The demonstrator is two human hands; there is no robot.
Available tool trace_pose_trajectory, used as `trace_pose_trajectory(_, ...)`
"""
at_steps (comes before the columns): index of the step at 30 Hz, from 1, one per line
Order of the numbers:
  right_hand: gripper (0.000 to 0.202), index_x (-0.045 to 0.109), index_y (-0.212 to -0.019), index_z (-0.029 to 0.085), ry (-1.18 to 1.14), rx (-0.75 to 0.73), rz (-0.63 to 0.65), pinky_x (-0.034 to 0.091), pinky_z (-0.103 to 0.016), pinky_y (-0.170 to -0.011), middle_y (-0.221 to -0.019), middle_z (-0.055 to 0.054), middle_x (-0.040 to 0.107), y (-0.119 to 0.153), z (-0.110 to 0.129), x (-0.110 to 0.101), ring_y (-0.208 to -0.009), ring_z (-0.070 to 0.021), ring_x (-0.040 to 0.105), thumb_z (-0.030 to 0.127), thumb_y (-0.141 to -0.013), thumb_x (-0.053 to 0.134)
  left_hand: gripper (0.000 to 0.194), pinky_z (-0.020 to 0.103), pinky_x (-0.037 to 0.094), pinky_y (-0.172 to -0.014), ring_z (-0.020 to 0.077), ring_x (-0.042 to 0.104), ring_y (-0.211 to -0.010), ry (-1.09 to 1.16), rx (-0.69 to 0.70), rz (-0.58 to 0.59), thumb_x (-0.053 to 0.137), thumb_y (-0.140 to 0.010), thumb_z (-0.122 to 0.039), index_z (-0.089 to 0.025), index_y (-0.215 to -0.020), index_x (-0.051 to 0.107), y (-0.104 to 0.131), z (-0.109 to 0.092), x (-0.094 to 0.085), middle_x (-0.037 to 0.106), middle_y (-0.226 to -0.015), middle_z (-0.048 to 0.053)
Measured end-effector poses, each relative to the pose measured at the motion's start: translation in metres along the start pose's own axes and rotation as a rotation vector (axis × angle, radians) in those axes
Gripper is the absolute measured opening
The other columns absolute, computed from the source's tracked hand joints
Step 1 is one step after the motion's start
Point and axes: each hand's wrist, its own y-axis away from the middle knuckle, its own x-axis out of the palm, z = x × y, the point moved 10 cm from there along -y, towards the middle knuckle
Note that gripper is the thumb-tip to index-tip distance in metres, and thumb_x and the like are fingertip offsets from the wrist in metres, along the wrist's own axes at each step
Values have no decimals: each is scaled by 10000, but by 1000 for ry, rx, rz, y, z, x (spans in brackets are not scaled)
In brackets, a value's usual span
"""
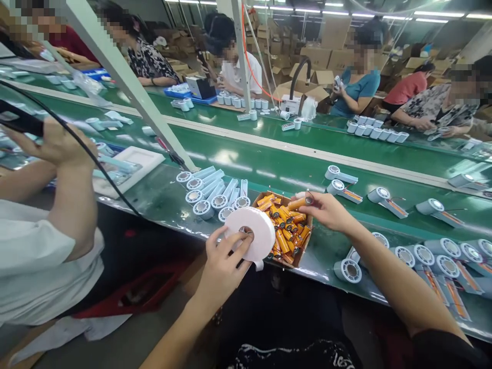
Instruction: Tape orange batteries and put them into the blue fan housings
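My left hand (229,253) grips a white roll of tape (262,233), its fingers at the core hole and a short loose end hanging at the bottom. Over the far right corner of a cardboard box (307,243), my right hand (326,209) pinches an orange cylindrical battery (299,204). Several more orange batteries (286,230) with thin wires fill that box. Left of it stand several pale blue fan housings with handles (203,207). Beneath my right forearm and beyond it lie more housings (446,248), some with orange batteries in their handles.
A green conveyor belt (269,154) runs across, carrying spaced housings (380,195). A slanted metal post (126,77) rises at the left. Beside me, a co-worker's hand (67,146) holds a dark tool with a black cable (103,177). Several people sit across the belt.
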Motion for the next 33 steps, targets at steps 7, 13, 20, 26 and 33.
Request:
trace_pose_trajectory(7, 181, 661, -912, 182, 274, -7, 300, 316, -270, -576, -655, 50, 587, 33, 69, 13, -555, -109, 450, 340, -997, 679, 515, 493, 502, -1076, 367, 470, -1355, -104, 93, 57, 695, -900, -58, -256, -1375, 664, -4, -27, 6, 759, -1206, 51)
trace_pose_trajectory(13, 241, 609, -791, 191, 324, 0, 437, 265, -282, -568, -593, 66, 485, 41, 59, 27, -529, -106, 381, 306, -992, 678, 494, 458, 448, -1142, 336, 497, -1337, -147, 221, 103, 653, -920, -27, -245, -1362, 692, -5, -50, 11, 754, -1273, -3)
trace_pose_trajectory(20, 146, 737, -916, 180, 22, 126, 90, 415, -264, -623, -704, 20, 682, 62, 26, -8, -610, -123, 549, 300, -967, 672, 405, 507, 403, -1202, 299, 511, -1167, -70, 209, 82, 739, -932, -128, -182, -1332, 708, -9, -71, 16, 762, -1179, 38)
trace_pose_trajectory(26, 433, 736, -1126, 198, -779, 208, -594, 645, -389, -794, -920, -72, 812, 115, -13, -8, -826, -248, 775, 525, -855, 822, 364, 573, 367, -1230, 248, 460, -991, 29, 196, -50, 800, -882, -123, -162, -1237, 728, -12, -94, 13, 743, -969, 55)
trace_pose_trajectory(33, 525, 652, -1105, 233, -1017, 229, -1051, 679, -391, -819, -993, -75, 834, 162, -16, 34, -858, -243, 812, 348, -709, 977, 375, 518, 346, -1179, 236, 462, -964, 124, 137, -75, 807, -881, -211, -201, -1247, 727, 2, -119, 21, 721, -916, 57)
